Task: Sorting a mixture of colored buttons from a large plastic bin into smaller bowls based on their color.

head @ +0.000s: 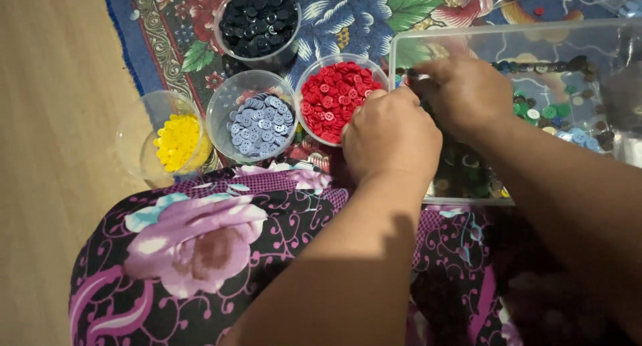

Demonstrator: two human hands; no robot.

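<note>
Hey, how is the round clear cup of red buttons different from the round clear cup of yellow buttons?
The clear plastic cup of red buttons is filled nearly across its whole mouth; the clear plastic cup of yellow buttons holds a smaller heap gathered to one side. The red cup sits on the patterned floral mat beside the left hand; the yellow cup sits farthest from both hands, at the mat's edge by the wooden floor. Both are round, transparent and lidless.

We see both hands, left hand (pixel 391 140) and right hand (pixel 465 92), meeting at the clear bin (pixel 468 42) of mixed buttons (fingers hidden), beside a cup of red buttons (pixel 336 100).
</note>
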